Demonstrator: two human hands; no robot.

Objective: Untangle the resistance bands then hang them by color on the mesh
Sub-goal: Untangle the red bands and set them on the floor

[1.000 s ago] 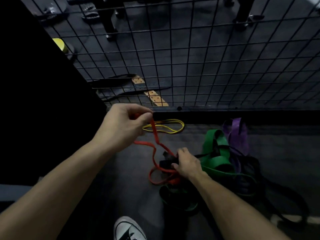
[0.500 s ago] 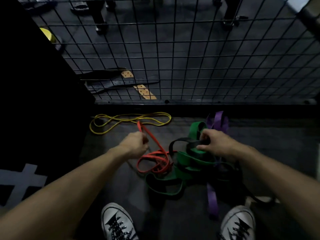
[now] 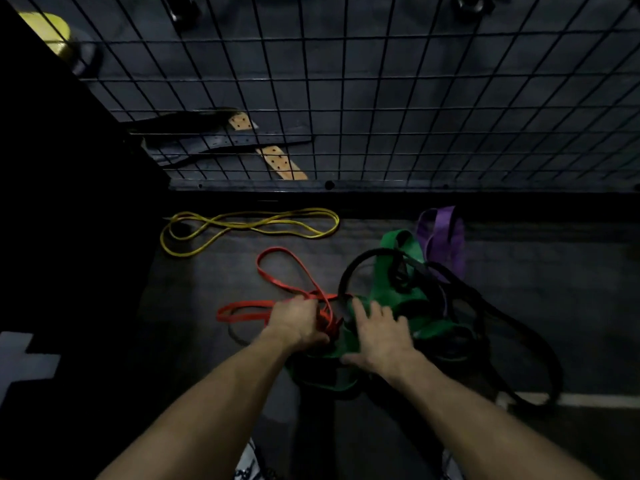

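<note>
A tangled heap of resistance bands lies on the dark floor before the black wire mesh (image 3: 381, 98). My left hand (image 3: 298, 322) grips the red band (image 3: 277, 284) where it runs into the heap. My right hand (image 3: 379, 336) rests flat with spread fingers on the wide green band (image 3: 388, 268). A black band (image 3: 485, 306) loops through the green one and trails to the right. A purple band (image 3: 441, 233) stands folded behind the green. The thin yellow band (image 3: 249, 225) lies apart by the mesh's base.
Behind the mesh lie dark leather belts with tan ends (image 3: 280, 164) and a yellow object (image 3: 52, 32) at the far left. A black wall (image 3: 62, 202) closes the left side. White shoes (image 3: 247, 467) show at the bottom edge.
The red band has dropped to the floor and spread out to the left. My left hand moved down to the heap, and my right hand let go of the black band and now lies flat on the green.
</note>
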